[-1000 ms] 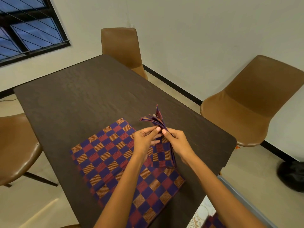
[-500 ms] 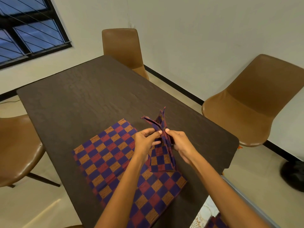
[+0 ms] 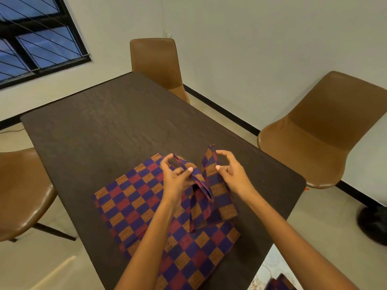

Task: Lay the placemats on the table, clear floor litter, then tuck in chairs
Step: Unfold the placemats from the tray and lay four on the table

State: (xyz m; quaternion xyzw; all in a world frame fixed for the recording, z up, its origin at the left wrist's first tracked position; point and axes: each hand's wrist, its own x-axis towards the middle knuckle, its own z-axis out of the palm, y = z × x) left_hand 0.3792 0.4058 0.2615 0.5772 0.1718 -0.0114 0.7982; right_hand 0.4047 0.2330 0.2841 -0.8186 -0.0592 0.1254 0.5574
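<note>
Apart now, left hand [image 3: 174, 176] and right hand [image 3: 231, 172] each pinch the folded placemat [image 3: 211, 193], unfolding; next, spread it flat beyond them.

Dark wood-grain bench [image 3: 109, 130] with rounded corners, a checked purple, red and orange placemat [image 3: 138, 206] lying flat on its near part, a folded placemat [image 3: 219, 197] of the same pattern partly resting on the flat one's right side, far half bare.

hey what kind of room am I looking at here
Most likely a home dining room: a dark wooden table ringed by brown moulded chairs, with a checked placemat laid flat on it and a window in the plain wall.
</note>
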